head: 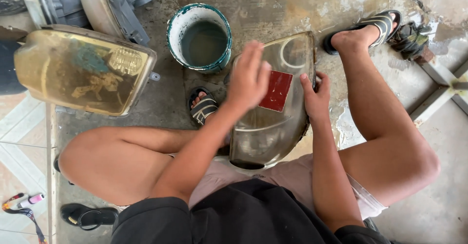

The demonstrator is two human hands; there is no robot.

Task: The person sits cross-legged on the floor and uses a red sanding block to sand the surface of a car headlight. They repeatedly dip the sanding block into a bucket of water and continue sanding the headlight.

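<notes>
Two headlight lenses in this shot, and the one getting handled is the cloudy headlight lens [273, 122] propped between the person's knees on the concrete floor [438, 210]. Left hand [249, 78] lies flat on the upper left part of the lens, fingers [253, 54] held together and a bit blurred, so I can't tell if anything is under the palm. Just right of those fingers, touching the lens surface, sits a dark red square pad [276, 91]. Right hand [316, 97] grips the right edge of the lens, fingers [321, 80] curled round the rim with the thumb resting on the front, right beside the red pad.

Just beyond the left fingers stands a white bucket with a teal rim [200, 37], holding murky water. Well off to the left of them lies the second one, a yellowed headlight [83, 71]. Striped sandals on both feet, one sandal [203, 106] below the bucket and near the left wrist, the other sandal [378, 25] up past the right fingers.
</notes>
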